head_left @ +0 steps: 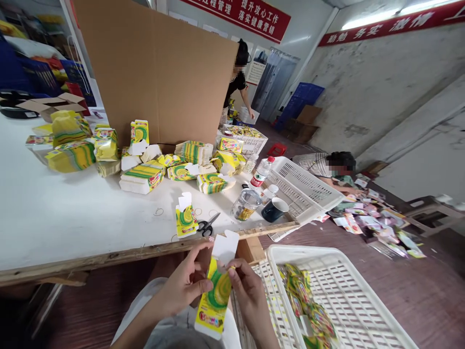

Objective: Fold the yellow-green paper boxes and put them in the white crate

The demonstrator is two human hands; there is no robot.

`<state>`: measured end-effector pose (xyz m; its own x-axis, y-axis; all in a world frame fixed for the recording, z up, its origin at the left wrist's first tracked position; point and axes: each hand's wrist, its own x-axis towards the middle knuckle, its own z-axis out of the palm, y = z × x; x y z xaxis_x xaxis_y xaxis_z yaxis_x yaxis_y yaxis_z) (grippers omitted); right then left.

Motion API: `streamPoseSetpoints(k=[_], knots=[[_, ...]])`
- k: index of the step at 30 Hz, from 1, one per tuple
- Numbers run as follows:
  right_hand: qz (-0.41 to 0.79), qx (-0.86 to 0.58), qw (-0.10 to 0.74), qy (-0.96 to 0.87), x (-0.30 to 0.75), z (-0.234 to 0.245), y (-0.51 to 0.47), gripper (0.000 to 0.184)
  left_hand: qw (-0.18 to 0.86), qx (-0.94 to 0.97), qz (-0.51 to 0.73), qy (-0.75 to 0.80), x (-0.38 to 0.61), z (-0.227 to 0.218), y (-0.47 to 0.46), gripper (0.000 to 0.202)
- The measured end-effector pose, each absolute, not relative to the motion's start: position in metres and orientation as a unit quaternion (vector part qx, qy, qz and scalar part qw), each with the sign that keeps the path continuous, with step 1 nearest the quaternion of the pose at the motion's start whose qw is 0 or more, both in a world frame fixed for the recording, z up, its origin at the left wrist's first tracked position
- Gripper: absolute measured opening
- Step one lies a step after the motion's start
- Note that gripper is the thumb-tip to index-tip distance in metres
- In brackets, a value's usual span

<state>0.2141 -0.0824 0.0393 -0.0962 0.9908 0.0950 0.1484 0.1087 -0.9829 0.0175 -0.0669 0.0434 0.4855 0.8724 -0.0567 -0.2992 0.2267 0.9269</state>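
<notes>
My left hand [185,283] and my right hand [249,295] both grip a small yellow and green carton [215,303] just below the table's front edge. Its white top flap [225,247] stands open above my fingers. An identical carton [186,219] stands upright on the white table [54,218] next to black scissors [207,226]. Several stacks of flat yellow and green cartons [143,177] lie further back on the table.
A white plastic basket [348,295] with several finished cartons sits at my right. Another white basket [305,186], a glass jar [245,204], a dark cup [275,210] and a water bottle [261,172] crowd the table's right end. A big cardboard sheet [156,72] stands behind. Two other people work beyond.
</notes>
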Motion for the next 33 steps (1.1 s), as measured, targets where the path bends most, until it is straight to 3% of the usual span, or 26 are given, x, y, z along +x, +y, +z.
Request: streamPoseSetpoints(k=[2,6,13,18,23,28,33], knots=[[0.430,-0.492,0.497,-0.571,0.212,0.038,-0.082,0.022,0.730,0.472,0.404,0.287,0.019,0.042,-0.067,0.078],[0.381,-0.503,0.585,-0.510,0.211,0.043,-0.079,0.034,0.722,0.472,0.404,0.305,0.022,0.039,-0.063,0.056],[0.492,-0.505,0.437,-0.559,0.218,0.052,-0.070,0.044,0.652,0.525,0.429,0.339,0.026,0.039,-0.060,0.050],[0.466,-0.527,0.414,-0.578,0.217,0.045,-0.058,0.034,0.666,0.530,0.404,0.335,0.023,0.037,-0.060,0.052],[0.503,-0.524,0.403,-0.556,0.206,0.044,-0.054,0.038,0.654,0.531,0.415,0.343,0.024,0.037,-0.059,0.052],[0.439,-0.576,0.381,-0.575,0.198,0.037,-0.053,0.030,0.652,0.523,0.422,0.350,0.027,0.038,-0.059,0.049],[0.461,-0.524,0.406,-0.590,0.214,0.037,-0.050,0.039,0.678,0.474,0.429,0.363,0.023,0.038,-0.053,0.054]])
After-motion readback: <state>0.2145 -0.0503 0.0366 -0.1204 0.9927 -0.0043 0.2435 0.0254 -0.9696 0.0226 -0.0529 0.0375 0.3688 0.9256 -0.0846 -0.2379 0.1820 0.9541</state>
